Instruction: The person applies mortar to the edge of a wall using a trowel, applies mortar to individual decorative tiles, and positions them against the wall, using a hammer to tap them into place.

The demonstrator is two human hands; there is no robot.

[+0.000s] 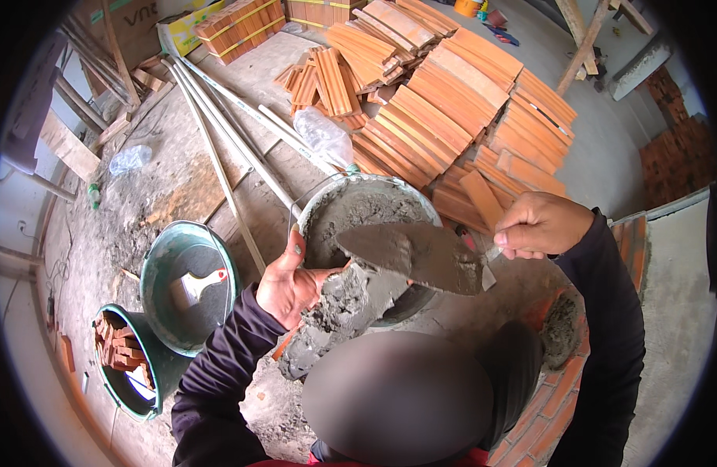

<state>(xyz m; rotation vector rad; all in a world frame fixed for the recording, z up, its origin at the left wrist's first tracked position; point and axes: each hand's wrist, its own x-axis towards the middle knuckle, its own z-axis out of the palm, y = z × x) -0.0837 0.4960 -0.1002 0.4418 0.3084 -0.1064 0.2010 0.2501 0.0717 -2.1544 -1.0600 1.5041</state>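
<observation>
My right hand (541, 226) is closed round the handle of a trowel (444, 257). Grey mortar coats its broad blade, which reaches leftward over the near part of a mortar bucket (319, 206). The tip of the blade meets the mortar on a clay brick tile (284, 345) that my left hand (291, 286) grips from its left side. Thick wet mortar covers the tile's upper face, and only a bit of orange edge shows. The left thumb points up beside the bucket; the other fingers are partly hidden under the tile. Behind the blade, wet mortar fills the bucket.
To the left stand a green bucket (152, 268) with a wide brush (193, 286) and another bucket (158, 366) with brick pieces. Stacked orange brick tiles (444, 101) spread beyond the mortar bucket. Long pipes (226, 128) lie on the floor. A brick course (549, 405) runs at lower right.
</observation>
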